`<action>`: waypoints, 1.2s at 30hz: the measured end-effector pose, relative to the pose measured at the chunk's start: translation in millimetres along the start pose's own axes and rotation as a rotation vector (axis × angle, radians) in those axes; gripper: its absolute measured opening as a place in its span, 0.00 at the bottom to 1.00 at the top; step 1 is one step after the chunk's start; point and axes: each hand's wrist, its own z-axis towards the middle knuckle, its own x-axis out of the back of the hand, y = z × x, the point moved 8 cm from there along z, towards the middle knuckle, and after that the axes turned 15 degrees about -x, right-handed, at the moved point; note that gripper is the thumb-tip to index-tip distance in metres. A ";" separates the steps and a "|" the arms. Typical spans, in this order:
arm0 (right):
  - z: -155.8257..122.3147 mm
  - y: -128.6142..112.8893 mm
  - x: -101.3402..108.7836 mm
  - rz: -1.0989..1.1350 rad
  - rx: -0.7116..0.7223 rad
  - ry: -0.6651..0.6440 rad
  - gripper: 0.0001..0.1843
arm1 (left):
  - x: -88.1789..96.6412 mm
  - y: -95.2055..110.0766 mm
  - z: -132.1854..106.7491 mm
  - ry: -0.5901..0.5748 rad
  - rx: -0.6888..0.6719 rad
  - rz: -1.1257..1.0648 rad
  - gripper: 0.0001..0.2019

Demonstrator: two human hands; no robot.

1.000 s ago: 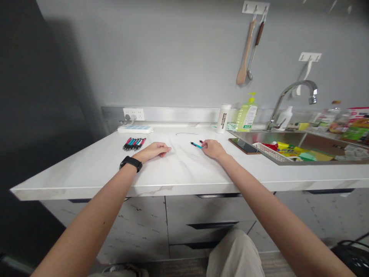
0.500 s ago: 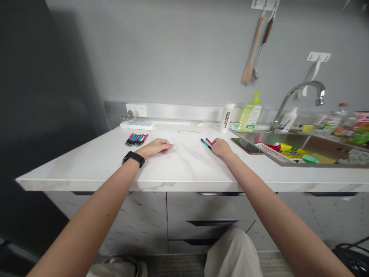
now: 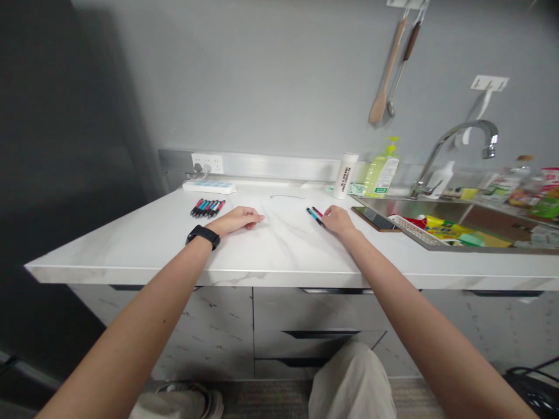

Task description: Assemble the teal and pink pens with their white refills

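My left hand (image 3: 239,220) rests on the white countertop (image 3: 279,250), fingers curled loosely, holding nothing; a black watch (image 3: 203,236) is on that wrist. A row of several red and teal pens (image 3: 208,208) lies just beyond it to the left. My right hand (image 3: 338,221) lies on the counter with its fingers closed at the ends of a teal pen (image 3: 314,216) and a red pen (image 3: 317,211), which lie side by side pointing back-left.
A white power strip (image 3: 209,187) lies at the back wall. A white canister (image 3: 344,176) and a green soap bottle (image 3: 381,174) stand near the sink (image 3: 458,224) with its faucet (image 3: 454,145). A phone (image 3: 375,219) lies by the sink rim. Utensils (image 3: 386,75) hang on the wall.
The teal pen in my right hand has swung from pointing left to lying beside the red pen. My left hand has stayed put. The view has shifted slightly.
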 end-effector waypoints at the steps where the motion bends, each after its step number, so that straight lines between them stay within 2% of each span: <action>1: 0.0 -0.7 0.3 0.004 0.007 0.000 0.09 | 0.0 -0.1 0.0 -0.001 0.000 0.002 0.14; 10: -3.1 1.1 0.0 -0.020 -0.035 -0.064 0.09 | 0.0 -0.1 -0.3 -0.002 -0.002 0.006 0.15; 16: -2.8 2.2 0.8 -0.006 -0.040 -0.050 0.09 | -0.2 0.1 -0.3 0.003 -0.005 -0.008 0.14; 32: -1.8 -1.7 -2.9 0.014 0.009 -0.064 0.08 | -0.5 4.2 -1.9 0.008 0.009 0.020 0.15; 36: -4.5 -7.3 2.7 0.027 0.060 -0.011 0.10 | -0.4 3.3 -1.4 0.007 0.003 0.013 0.15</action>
